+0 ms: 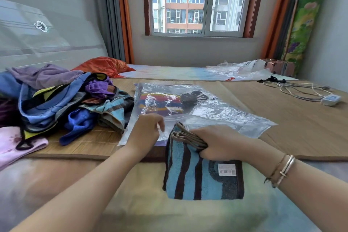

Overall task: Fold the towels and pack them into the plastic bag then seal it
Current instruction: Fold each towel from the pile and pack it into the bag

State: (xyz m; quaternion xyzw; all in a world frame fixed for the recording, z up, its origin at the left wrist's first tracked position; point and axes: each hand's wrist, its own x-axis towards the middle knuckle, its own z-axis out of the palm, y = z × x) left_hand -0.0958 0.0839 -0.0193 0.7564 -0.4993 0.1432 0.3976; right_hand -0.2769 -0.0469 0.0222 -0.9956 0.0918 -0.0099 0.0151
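Presently, a folded striped towel (203, 171) is gripped by the right hand (216, 142), while the plastic bag (197, 107) is pinched by the left hand's (146, 130) fingers.

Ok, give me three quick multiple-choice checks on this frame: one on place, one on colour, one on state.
1. The unfolded towel pile lies where from the plastic bag?
A left
B right
C inside it

2. The folded towel in the right hand is
A plain red
B blue with dark stripes
C white

3. The left hand is
A flat on the mat
B pinching the bag's near edge
C holding a cable

Answers: A, the pile sits on the bag's left; B, the stripes show plainly; B, fingers meet on the plastic.
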